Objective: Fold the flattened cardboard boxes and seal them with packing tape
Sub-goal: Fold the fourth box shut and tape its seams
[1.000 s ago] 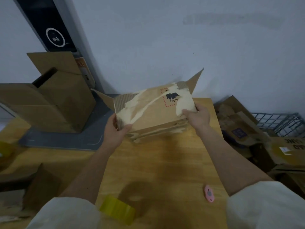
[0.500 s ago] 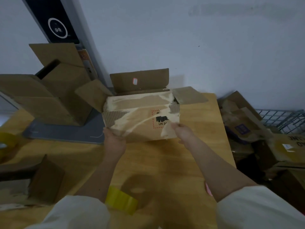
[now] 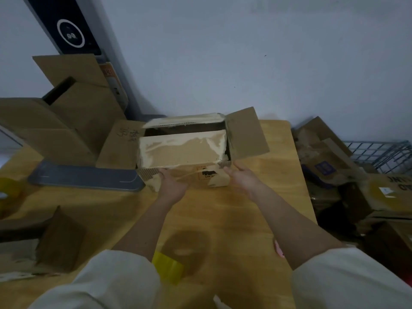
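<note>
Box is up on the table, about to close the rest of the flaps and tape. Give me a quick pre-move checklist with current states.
1. Cardboard box resting on the wooden table: ok.
2. Near long flap folded over the opening: ok.
3. Right side flap folded in: not ok, it stands open; the left side flap is splayed out too.
4. Left hand steadying the box's front: ok, touching it.
5. Right hand grip: cannot tell, it sits open at the front right corner.
6. Yellow tape roll within reach: ok, near table edge.
</note>
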